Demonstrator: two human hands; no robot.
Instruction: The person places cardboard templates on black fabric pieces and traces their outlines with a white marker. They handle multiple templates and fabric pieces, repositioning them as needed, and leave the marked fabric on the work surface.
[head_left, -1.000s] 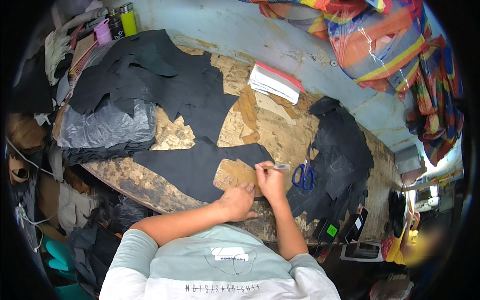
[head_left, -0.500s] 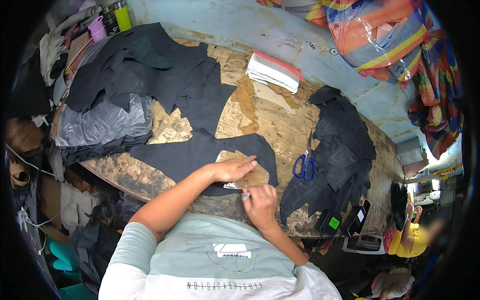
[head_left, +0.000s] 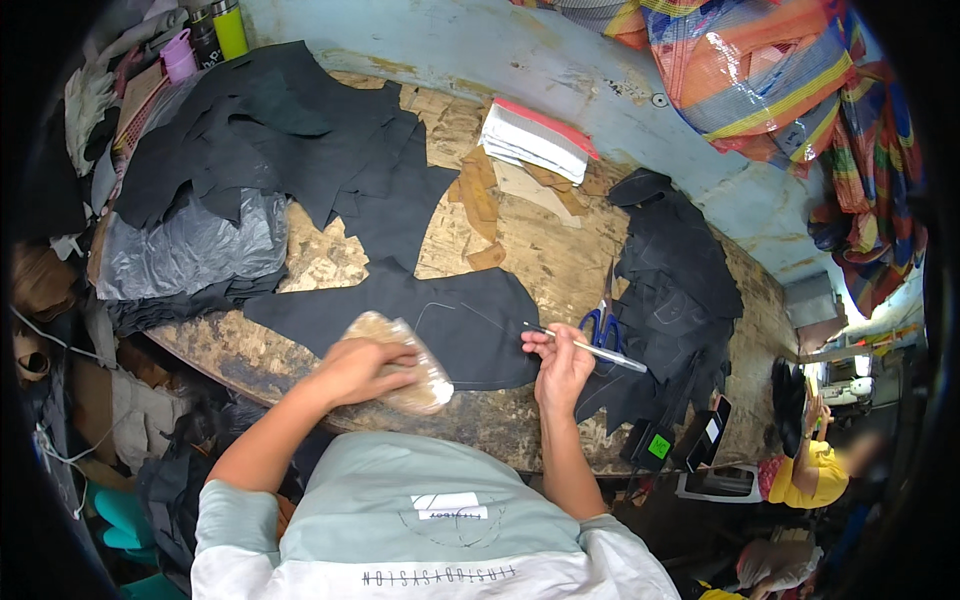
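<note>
Tan rounded template [head_left: 428, 378] with a shiny surface is gripped in the left hand [head_left: 368, 372], tilted over the near edge of a black leather-like sheet [head_left: 480, 345] bearing pale drawn lines; the right hand [head_left: 563, 372] holds a slim silver-white pen [head_left: 615, 358] just beside blue-handled scissors [head_left: 604, 314].

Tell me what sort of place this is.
Probably a leather or fabric cutting workshop: a pale-marked black sheet, blue-handled scissors and a heap of irregular black pieces are all in view.
</note>
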